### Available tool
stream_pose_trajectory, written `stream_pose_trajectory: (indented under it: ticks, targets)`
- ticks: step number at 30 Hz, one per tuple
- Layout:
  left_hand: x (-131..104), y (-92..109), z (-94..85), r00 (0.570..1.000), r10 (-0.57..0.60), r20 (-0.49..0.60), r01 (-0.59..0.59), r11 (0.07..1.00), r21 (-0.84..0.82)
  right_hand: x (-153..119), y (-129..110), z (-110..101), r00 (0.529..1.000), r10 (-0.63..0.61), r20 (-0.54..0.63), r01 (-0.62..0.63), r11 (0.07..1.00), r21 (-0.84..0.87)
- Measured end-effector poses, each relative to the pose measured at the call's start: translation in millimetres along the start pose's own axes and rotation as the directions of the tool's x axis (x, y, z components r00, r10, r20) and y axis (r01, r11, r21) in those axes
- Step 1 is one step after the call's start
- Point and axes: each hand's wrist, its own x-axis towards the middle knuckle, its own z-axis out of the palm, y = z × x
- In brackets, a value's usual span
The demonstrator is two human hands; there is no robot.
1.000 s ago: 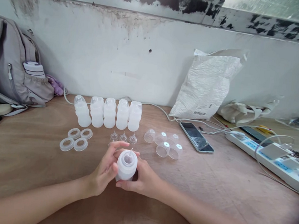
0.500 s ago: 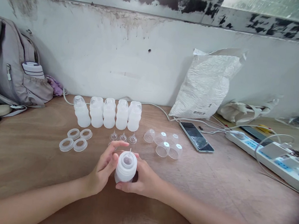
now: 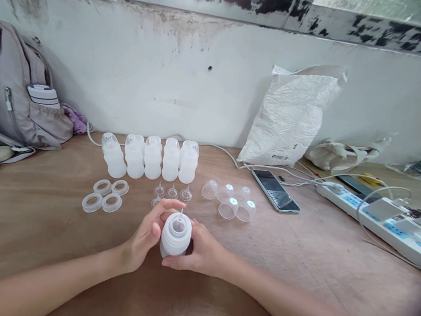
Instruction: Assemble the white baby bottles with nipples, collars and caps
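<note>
A white bottle [image 3: 175,243] with a ring and a clear nipple on top stands upright between my hands at the centre. My right hand [image 3: 203,248] is wrapped round its right side. On the other side, my left hand [image 3: 149,232] has its fingers apart, with the fingertips by the nipple and the thumb raised beside the bottle. Several clear nipples [image 3: 172,192] lie just beyond, one partly behind my left hand. White rings [image 3: 92,202] lie in a group to the left. Clear caps [image 3: 228,208] stand to the right.
Several capped white bottles [image 3: 153,159] line the back near the wall. A phone [image 3: 275,191], a white plastic package [image 3: 287,118] and a power strip [image 3: 388,226] with cables are at the right. A grey backpack [image 3: 10,79] rests at the back left.
My left thumb has moved off the bottle's side and lifted slightly. My right hand still holds the bottle. The whole view has shifted a little.
</note>
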Motion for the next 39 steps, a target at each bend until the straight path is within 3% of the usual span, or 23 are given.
stream_pose_trajectory:
  ticks: [6,14,20,28,30,33,39]
  targets:
    - [0.5,-1.8,-0.7,0.993,0.060,0.102,-0.064,0.997,0.033,0.3,-1.7,0.4,1.000,0.000,0.009,-0.001,0.999,0.042]
    - [-1.7,-1.3,-0.6,0.998,-0.061,-0.028,0.061,0.998,-0.002,0.7,-2.3,0.6,1.000,-0.028,0.005,0.028,0.998,0.054]
    - [-0.1,2.7,0.2,0.996,0.035,0.087,-0.040,0.998,0.057,0.4,-2.6,0.5,1.000,-0.001,0.017,0.000,0.999,0.049]
    - [-1.6,-0.3,-1.5,0.995,-0.087,-0.044,0.087,0.996,-0.007,-0.1,-0.7,0.5,0.999,-0.007,0.031,0.007,1.000,0.000]
    - [-1.6,-2.0,-0.4,0.997,-0.057,-0.055,0.057,0.998,-0.007,-0.5,-0.3,0.5,0.999,0.002,0.032,-0.002,1.000,-0.006]
    - [-1.4,-1.6,1.2,0.999,0.030,0.018,-0.030,0.999,0.028,-0.4,-0.8,0.6,1.000,0.006,0.011,-0.006,1.000,0.011]
    - [-1.1,2.0,-1.8,0.998,0.026,0.057,-0.029,0.999,0.042,0.0,-3.2,0.3,1.000,-0.003,0.025,0.002,0.999,0.041]
